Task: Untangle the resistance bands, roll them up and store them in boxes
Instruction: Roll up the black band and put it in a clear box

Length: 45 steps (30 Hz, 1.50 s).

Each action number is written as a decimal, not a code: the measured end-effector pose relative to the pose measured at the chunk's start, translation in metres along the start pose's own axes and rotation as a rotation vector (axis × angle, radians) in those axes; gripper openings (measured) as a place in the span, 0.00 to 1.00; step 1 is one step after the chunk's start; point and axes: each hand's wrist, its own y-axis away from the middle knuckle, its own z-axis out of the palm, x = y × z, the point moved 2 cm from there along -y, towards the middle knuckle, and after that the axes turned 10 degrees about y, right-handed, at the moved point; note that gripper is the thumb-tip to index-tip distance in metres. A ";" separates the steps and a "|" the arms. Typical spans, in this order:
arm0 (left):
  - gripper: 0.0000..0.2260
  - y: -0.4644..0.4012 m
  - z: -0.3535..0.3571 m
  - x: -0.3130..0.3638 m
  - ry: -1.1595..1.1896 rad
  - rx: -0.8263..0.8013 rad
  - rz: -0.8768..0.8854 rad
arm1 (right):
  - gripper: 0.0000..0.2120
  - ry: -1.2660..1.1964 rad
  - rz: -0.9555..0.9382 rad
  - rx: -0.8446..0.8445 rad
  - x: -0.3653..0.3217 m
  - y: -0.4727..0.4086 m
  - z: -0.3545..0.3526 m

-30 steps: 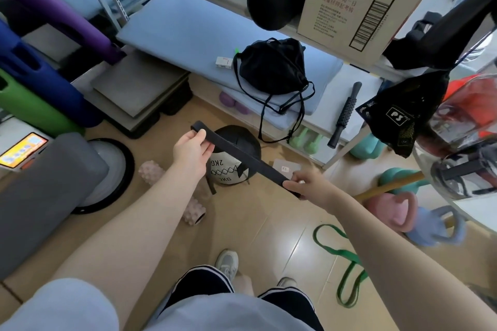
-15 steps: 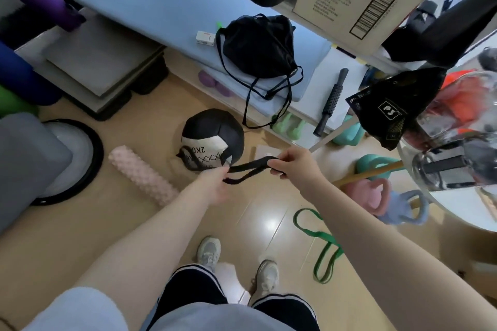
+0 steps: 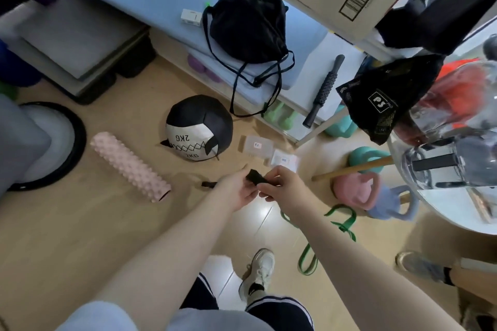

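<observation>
Both hands meet over the wooden floor, holding a black resistance band (image 3: 255,177) folded into a small bundle. My left hand (image 3: 236,189) cups it from below, and a short end of the band sticks out to the left of that hand. My right hand (image 3: 279,183) pinches the bundle from the right. A green resistance band (image 3: 309,258) lies in loose loops on the floor under my right forearm. Two small clear plastic boxes (image 3: 259,145) with labels lie on the floor just beyond my hands.
A black-and-white 2 kg medicine ball (image 3: 199,129) and a pink spiked foam roller (image 3: 129,165) lie to the left. Pink, blue and teal kettlebells (image 3: 357,191) and a wooden stick sit right. A shelf with a black drawstring bag (image 3: 247,27) stands ahead. My shoes are below.
The black band, stretched out straight between my hands a second ago, has been folded together. My hands have come close, and my view has tilted down toward the floor.
</observation>
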 end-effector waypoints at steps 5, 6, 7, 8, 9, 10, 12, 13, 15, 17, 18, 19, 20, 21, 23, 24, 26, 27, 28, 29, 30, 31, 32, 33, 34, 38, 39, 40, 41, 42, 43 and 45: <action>0.05 0.005 0.045 0.010 -0.037 0.038 0.301 | 0.06 -0.321 -0.004 -0.003 0.001 -0.006 -0.035; 0.05 0.011 0.056 0.015 -0.086 0.001 0.388 | 0.07 -0.412 0.011 -0.010 -0.001 -0.009 -0.043; 0.06 0.018 0.067 0.021 -0.125 -0.053 0.473 | 0.08 -0.492 0.004 -0.012 -0.004 -0.013 -0.051; 0.07 0.025 0.076 0.027 -0.172 -0.106 0.554 | 0.09 -0.547 -0.026 -0.009 -0.007 -0.017 -0.059; 0.07 0.031 0.085 0.031 -0.218 -0.150 0.627 | 0.09 -0.556 -0.069 -0.001 -0.008 -0.023 -0.068; 0.08 0.034 0.090 0.033 -0.264 -0.178 0.681 | 0.09 -0.514 -0.108 0.007 -0.008 -0.029 -0.075; 0.09 0.029 0.095 0.030 -0.303 -0.197 0.725 | 0.09 -0.417 -0.136 0.004 -0.001 -0.040 -0.080; 0.08 0.020 0.094 0.026 -0.286 -0.181 0.714 | 0.09 -0.406 -0.125 -0.009 0.009 -0.049 -0.078; 0.06 -0.012 0.084 0.013 -0.240 -0.118 0.643 | 0.08 -0.405 -0.063 -0.041 0.039 -0.071 -0.066; 0.05 -0.066 0.068 -0.003 -0.182 -0.037 0.573 | 0.08 -0.416 0.002 -0.070 0.080 -0.105 -0.043; 0.05 -0.100 0.058 -0.010 -0.157 0.003 0.544 | 0.07 -0.440 0.032 -0.075 0.101 -0.123 -0.030; 0.04 -0.134 0.047 -0.018 -0.127 0.039 0.515 | 0.07 -0.454 0.062 -0.079 0.124 -0.143 -0.016; 0.04 -0.171 0.036 -0.026 -0.099 0.067 0.487 | 0.07 -0.459 0.084 -0.090 0.146 -0.162 -0.002; 0.05 -0.206 0.024 -0.034 -0.062 0.078 0.456 | 0.07 -0.448 0.092 -0.102 0.169 -0.181 0.013; 0.07 -0.273 0.000 -0.052 0.003 0.064 0.408 | 0.08 -0.437 0.082 -0.113 0.214 -0.219 0.042; 0.07 -0.304 -0.012 -0.061 0.025 0.055 0.398 | 0.09 -0.435 0.078 -0.111 0.236 -0.237 0.055; 0.08 -0.360 -0.033 -0.074 0.055 0.044 0.391 | 0.11 -0.421 0.079 -0.102 0.279 -0.271 0.081; 0.09 -0.384 -0.042 -0.079 0.059 0.036 0.392 | 0.11 -0.413 0.078 -0.100 0.299 -0.286 0.092; 0.09 -0.408 -0.051 -0.084 0.049 0.029 0.395 | 0.12 -0.407 0.077 -0.098 0.316 -0.301 0.102; 0.09 -0.429 -0.058 -0.087 0.029 0.021 0.396 | 0.13 -0.399 0.079 -0.089 0.334 -0.316 0.112; 0.08 -0.449 -0.064 -0.091 -0.002 0.013 0.390 | 0.13 -0.395 0.080 -0.079 0.351 -0.330 0.121; 0.07 -0.467 -0.070 -0.094 -0.033 0.005 0.378 | 0.13 -0.388 0.080 -0.072 0.368 -0.345 0.129; 0.06 -0.487 -0.077 -0.099 -0.059 0.003 0.359 | 0.13 -0.380 0.081 -0.066 0.385 -0.359 0.138; 0.06 -0.505 -0.084 -0.103 -0.082 0.011 0.347 | 0.13 -0.370 0.084 -0.060 0.401 -0.373 0.147; 0.06 -0.523 -0.091 -0.108 -0.107 0.028 0.347 | 0.13 -0.364 0.086 -0.058 0.417 -0.384 0.154; 0.06 -0.582 -0.107 -0.135 -0.078 0.035 0.370 | 0.11 -0.374 0.087 -0.100 0.473 -0.418 0.172; 0.07 -0.594 -0.110 -0.144 -0.060 0.024 0.361 | 0.10 -0.354 0.094 -0.105 0.486 -0.425 0.175; 0.08 -0.605 -0.114 -0.153 -0.037 0.014 0.351 | 0.10 -0.332 0.101 -0.106 0.497 -0.430 0.176; 0.10 -0.613 -0.116 -0.160 0.000 -0.003 0.339 | 0.10 -0.316 0.105 -0.115 0.506 -0.434 0.177; 0.13 -0.619 -0.118 -0.167 0.049 -0.024 0.329 | 0.09 -0.316 0.108 -0.134 0.514 -0.436 0.178; 0.14 -0.620 -0.119 -0.173 0.090 -0.045 0.327 | 0.07 -0.332 0.113 -0.151 0.520 -0.436 0.178; 0.14 -0.615 -0.119 -0.185 0.062 -0.075 0.333 | 0.06 -0.394 0.138 -0.163 0.528 -0.430 0.175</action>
